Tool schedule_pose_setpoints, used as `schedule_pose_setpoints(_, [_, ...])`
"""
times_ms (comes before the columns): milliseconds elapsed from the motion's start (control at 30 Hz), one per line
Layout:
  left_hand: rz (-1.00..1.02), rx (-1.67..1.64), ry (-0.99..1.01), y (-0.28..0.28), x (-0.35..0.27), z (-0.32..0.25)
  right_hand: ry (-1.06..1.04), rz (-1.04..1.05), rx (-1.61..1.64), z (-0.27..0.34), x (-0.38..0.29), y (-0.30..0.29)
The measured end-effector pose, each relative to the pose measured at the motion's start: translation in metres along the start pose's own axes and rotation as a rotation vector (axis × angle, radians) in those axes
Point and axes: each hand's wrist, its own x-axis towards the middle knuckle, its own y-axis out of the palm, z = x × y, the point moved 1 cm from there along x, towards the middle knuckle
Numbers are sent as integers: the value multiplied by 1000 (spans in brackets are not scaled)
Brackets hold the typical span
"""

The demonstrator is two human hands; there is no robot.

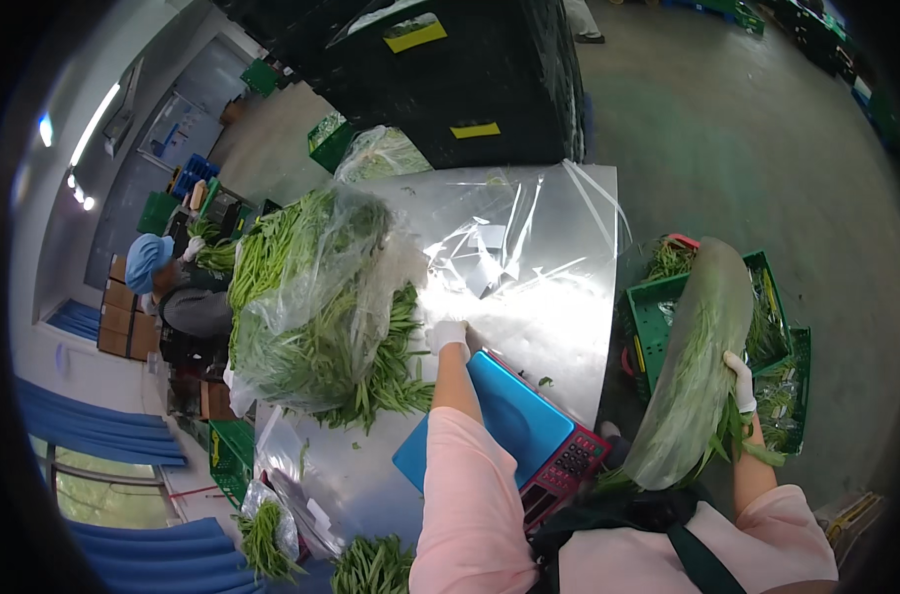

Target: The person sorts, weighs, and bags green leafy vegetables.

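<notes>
My right hand point(739, 380), in a white glove, grips a long clear plastic bag of leafy greens point(691, 356) at the right, above the green crates. My left hand point(450, 335), also gloved in white, rests at the metal tabletop point(539, 327), just beyond the scale; its fingers are too hidden to tell whether they hold anything. Under my left forearm lies a digital scale with a blue pan point(520, 416) and a red keypad side. Left of that hand is a big heap of long-stemmed leafy greens point(279, 260), partly covered by clear plastic film.
Green plastic crates point(647, 327) with bagged greens stand on the floor at right. Black stacked crates point(457, 89) rise beyond the table. A co-worker in a blue cap point(149, 263) handles greens at left. Bunches of greens point(372, 568) lie near the bottom edge.
</notes>
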Motion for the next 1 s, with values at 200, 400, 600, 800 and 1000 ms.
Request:
schedule_pose_setpoints(200, [-91, -1024, 278, -64, -54, -39, -78, -6, 42, -2, 11, -23])
schedule_pose_setpoints(400, [-184, -827, 340, -191, -180, 48, -121, 8, 105, 19, -3, -22])
schedule_pose_setpoints(600, [-164, -712, 173, -164, -214, 246, -136, 171, -34, 49, -6, -12])
schedule_pose_setpoints(800, [-116, -586, 101, -156, -227, 298, -120, 250, -95, 57, -21, 9])
schedule_pose_setpoints(1000, [-510, 53, 26, -164, -262, 313, -118, 235, -41, 39, -39, 5])
